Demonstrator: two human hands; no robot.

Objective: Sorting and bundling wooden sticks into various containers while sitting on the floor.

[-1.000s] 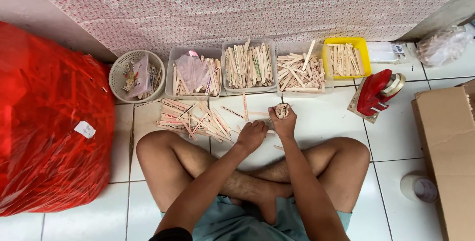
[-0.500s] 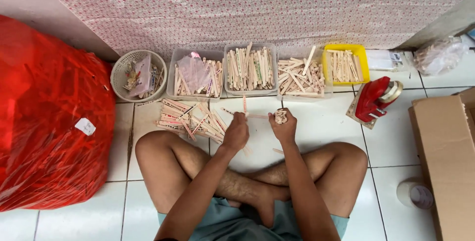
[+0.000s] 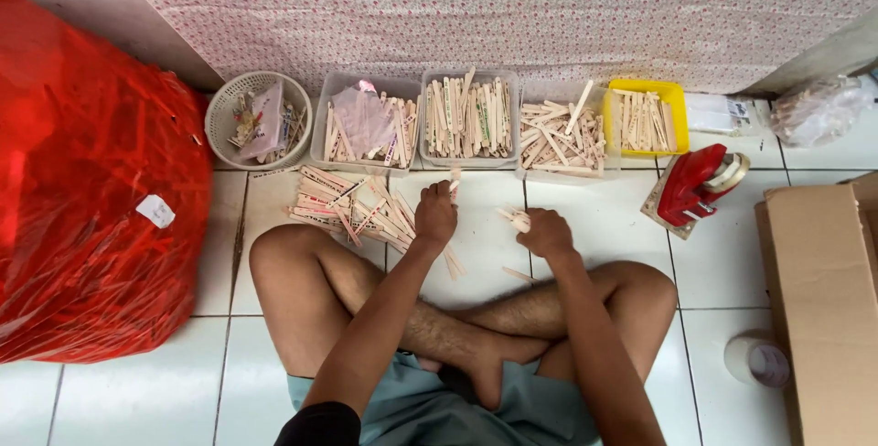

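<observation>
Matt pale wooden sticks (image 3: pixel 355 213), glossy white floor tiles (image 3: pixel 594 226), shiny crinkled red plastic sack (image 3: pixel 91 181).

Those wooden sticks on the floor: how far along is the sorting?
Looks partway. Three clear trays and a yellow tray already hold sticks. The left hand lifts one stick; the right hand grips a small bundle. A loose pile lies unsorted on the tiles, and the big red bag looks full.
</observation>
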